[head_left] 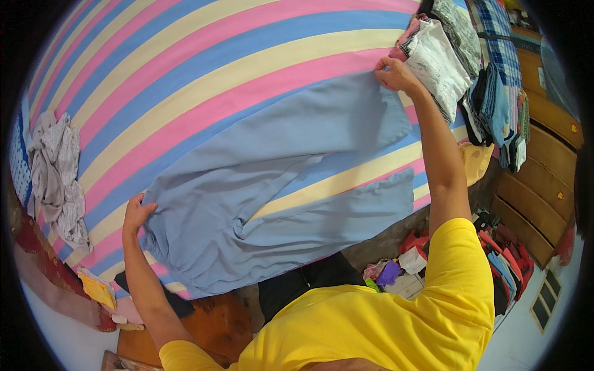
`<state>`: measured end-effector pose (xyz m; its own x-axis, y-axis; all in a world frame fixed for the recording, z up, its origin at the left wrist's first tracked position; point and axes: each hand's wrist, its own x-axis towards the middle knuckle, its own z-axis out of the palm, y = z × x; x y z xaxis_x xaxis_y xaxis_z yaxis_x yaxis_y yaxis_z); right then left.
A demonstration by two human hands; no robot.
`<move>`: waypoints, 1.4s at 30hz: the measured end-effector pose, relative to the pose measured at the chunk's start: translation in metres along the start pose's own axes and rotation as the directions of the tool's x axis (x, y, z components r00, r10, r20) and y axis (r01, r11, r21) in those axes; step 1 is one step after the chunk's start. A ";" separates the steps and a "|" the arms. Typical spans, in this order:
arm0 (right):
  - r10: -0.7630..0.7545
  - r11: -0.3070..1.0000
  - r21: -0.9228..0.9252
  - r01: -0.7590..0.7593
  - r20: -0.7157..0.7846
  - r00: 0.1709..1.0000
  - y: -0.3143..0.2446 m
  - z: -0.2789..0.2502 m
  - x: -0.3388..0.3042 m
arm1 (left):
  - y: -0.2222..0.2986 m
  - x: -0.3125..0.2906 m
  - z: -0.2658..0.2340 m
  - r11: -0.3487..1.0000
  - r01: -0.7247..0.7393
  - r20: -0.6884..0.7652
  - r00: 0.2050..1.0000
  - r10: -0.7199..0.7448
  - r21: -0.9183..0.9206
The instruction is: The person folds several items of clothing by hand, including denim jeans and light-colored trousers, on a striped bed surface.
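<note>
A pair of light blue trousers [232,164] lies spread sideways across the striped bed, with the waist to the left and both legs pointing right. My left hand [137,212] is closed on the gathered waistband at its far corner. At the far leg's hem, my right hand [395,73] pinches the cuff corner between thumb and fingers. The nearer leg [346,207] lies loose, slightly wrinkled, with a gap of bedsheet between it and the far leg. A bunched fold shows at the crotch.
Folded clothes, a white garment [436,59] among them, are piled just beyond my right hand. More folded clothes [492,105] stand at the bed's right edge, near wooden drawers [532,179]. A crumpled grey garment [57,176] lies far left on the striped bedsheet [204,68].
</note>
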<state>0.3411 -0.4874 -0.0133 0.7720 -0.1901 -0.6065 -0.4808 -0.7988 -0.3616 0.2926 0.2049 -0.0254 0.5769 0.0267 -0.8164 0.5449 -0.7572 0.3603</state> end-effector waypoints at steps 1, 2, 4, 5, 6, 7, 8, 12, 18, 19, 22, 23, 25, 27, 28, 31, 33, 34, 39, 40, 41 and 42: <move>0.022 0.997 0.071 -0.022 0.001 1.000 0.000 0.001 0.008 | -0.004 -0.002 -0.001 0.999 0.020 0.003 1.000 -0.021 0.043; 0.019 0.997 0.072 -0.019 0.010 1.000 0.000 -0.001 0.018 | -0.007 -0.002 -0.004 0.999 0.030 0.002 1.000 -0.031 0.043; 0.196 0.945 0.307 -0.110 -0.265 0.944 -0.018 -0.008 0.032 | -0.007 -0.006 -0.014 0.983 -0.035 -0.185 0.980 0.069 0.182; 0.141 0.976 0.209 -0.059 -0.404 0.904 -0.026 -0.007 0.040 | -0.010 -0.005 -0.014 0.983 -0.020 -0.186 0.981 0.054 0.183; 0.072 0.994 0.106 -0.018 -0.532 0.844 -0.035 -0.002 0.047 | -0.013 -0.001 -0.014 0.971 -0.057 -0.287 0.950 0.125 0.233; -0.001 0.990 0.109 0.092 -0.639 0.769 -0.048 0.006 0.048 | -0.016 0.002 -0.014 0.954 -0.089 -0.380 0.903 0.198 0.287; -0.002 0.989 0.116 0.097 -0.630 0.777 -0.051 0.015 0.054 | -0.020 0.003 -0.015 0.932 -0.114 -0.462 0.843 0.274 0.344; -0.167 0.923 0.105 0.371 -0.759 0.630 -0.037 0.035 0.053 | 0.010 -0.012 0.030 0.675 -0.225 -0.537 0.454 0.711 0.703; -0.656 0.754 -0.508 0.417 -0.613 0.440 -0.031 0.084 -0.046 | 0.040 -0.104 0.167 0.501 -0.727 0.016 0.574 0.819 0.470; -0.656 0.753 -0.492 0.437 -0.611 0.442 -0.036 0.097 -0.059 | 0.044 -0.114 0.183 0.524 -0.720 0.031 0.601 0.799 0.455; -0.689 0.717 -0.444 0.537 -0.336 0.643 -0.037 0.117 -0.088 | 0.045 -0.125 0.209 0.658 -0.570 -0.039 0.741 0.670 0.492; -0.628 0.773 -0.410 0.484 -0.386 0.675 -0.029 0.119 -0.085 | 0.044 -0.127 0.211 0.662 -0.563 -0.042 0.746 0.665 0.495; -0.451 0.888 -0.309 0.340 -0.444 0.774 -0.020 0.107 -0.081 | 0.048 -0.121 0.216 0.588 -0.614 0.085 0.726 0.682 0.527; -0.283 0.959 -0.137 0.249 -0.560 0.779 0.000 0.108 -0.067 | 0.045 -0.128 0.223 0.533 -0.661 0.105 0.674 0.731 0.528; -0.098 0.983 0.058 0.172 -0.626 0.774 0.003 0.102 -0.063 | 0.041 -0.133 0.226 0.488 -0.697 0.131 0.633 0.763 0.525; 0.226 0.948 0.319 0.012 -0.697 0.681 0.048 0.077 -0.025 | 0.035 -0.126 0.241 0.579 -0.658 0.035 0.675 0.737 0.482; 0.352 0.875 0.482 0.046 -0.699 0.623 0.055 0.069 -0.018 | 0.036 -0.122 0.240 0.646 -0.570 -0.031 0.738 0.674 0.508; 0.431 0.765 0.644 0.027 -0.542 0.721 0.032 0.069 -0.022 | 0.033 -0.122 0.236 0.726 -0.443 -0.107 0.812 0.574 0.526; 0.391 0.757 0.652 -0.049 -0.391 0.833 0.047 0.033 -0.023 | 0.041 -0.115 0.235 0.680 -0.404 -0.082 0.823 0.562 0.612; 0.390 0.754 0.655 -0.047 -0.389 0.834 0.049 0.030 -0.025 | 0.038 -0.116 0.233 0.666 -0.427 -0.068 0.810 0.582 0.611; 0.422 0.623 0.782 0.015 -0.351 0.836 0.051 0.024 -0.029 | 0.035 -0.119 0.232 0.665 -0.424 -0.069 0.811 0.581 0.615; 0.451 0.469 0.880 0.072 -0.309 0.838 0.054 0.021 -0.032 | 0.037 -0.121 0.229 0.639 -0.447 -0.008 0.816 0.578 0.626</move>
<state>0.2816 -0.5123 -0.0283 0.5582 -0.6955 -0.4525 -0.5356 0.1145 -0.8367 0.1036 0.0238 -0.0167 0.7903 -0.4107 -0.4547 -0.2903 -0.9045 0.3126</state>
